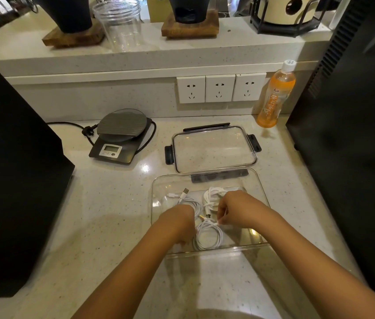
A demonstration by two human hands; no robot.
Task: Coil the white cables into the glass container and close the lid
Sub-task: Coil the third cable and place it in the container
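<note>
Both hands (178, 223) (233, 209) pinch glossy white cable (209, 237) in rectangular glass container (158, 180)

— Where are the arms?
— Both are bare and rise from the bottom edge, the left forearm from about 7 o'clock and the right from about 5 o'clock, drawing together toward the middle.
— And the left hand (178, 223)?
— Knuckles up, wrist bent down, fingers curled under at about 6 o'clock of the palm; what they grip cannot be made out.
— The right hand (233, 209)?
— At about 2 o'clock from the left hand, close beside it, back of the hand up. Its fingertips (220, 221) are drawn together in a pinch, pointing toward 8 o'clock.
</note>
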